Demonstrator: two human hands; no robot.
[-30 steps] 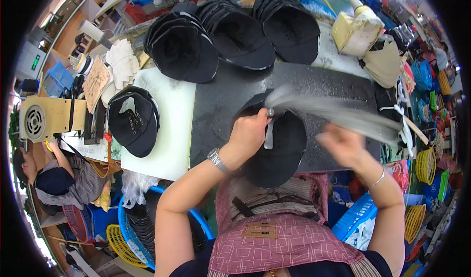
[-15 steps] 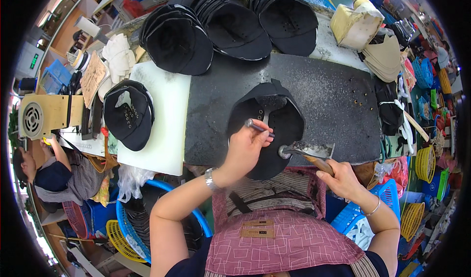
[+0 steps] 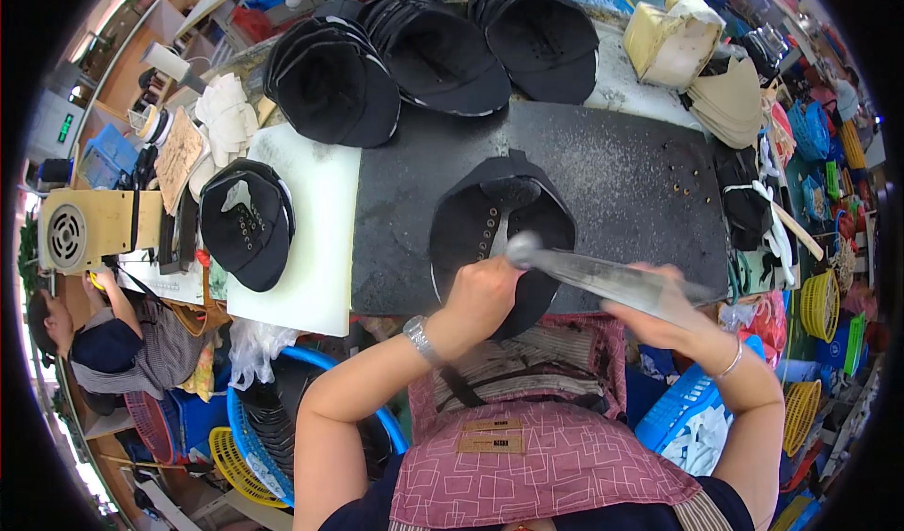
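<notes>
A black cap [image 3: 456, 234] is lying on the front middle part of the black mat [image 3: 395, 239], its hollow inside facing up and its brim reaching past the mat's near edge. A row of metal eyelets [image 3: 491, 222] is running down its inside. Over this same part of the mat, the left hand [image 3: 480, 296] is bearing on the cap, its grip closing tight on a metal rod; the rod was showing above the fingers half a second earlier and is now hiding behind the fist and a blurred hammer [image 3: 524, 249]. The hammer's round head is hanging right at the top of that fist. Toward the mat's right front edge, the right hand [image 3: 661, 303] is swinging the hammer, its grip wrapping around the handle, though motion is smearing the fingers.

A few small brass pieces [image 3: 683, 190] are lying loose on the mat's right part. To the mat's left, a second black cap [image 3: 247, 225] is resting partly on a white board [image 3: 311, 291]. Beyond the mat's far edge, three stacks of black caps [image 3: 443, 51] are standing on the tabletop [image 3: 621, 88]. Past the mat's far right corner, beige curved pieces [image 3: 730, 107] are sitting in a pile. Well left of the mat, another person [image 3: 118, 338] is working.
</notes>
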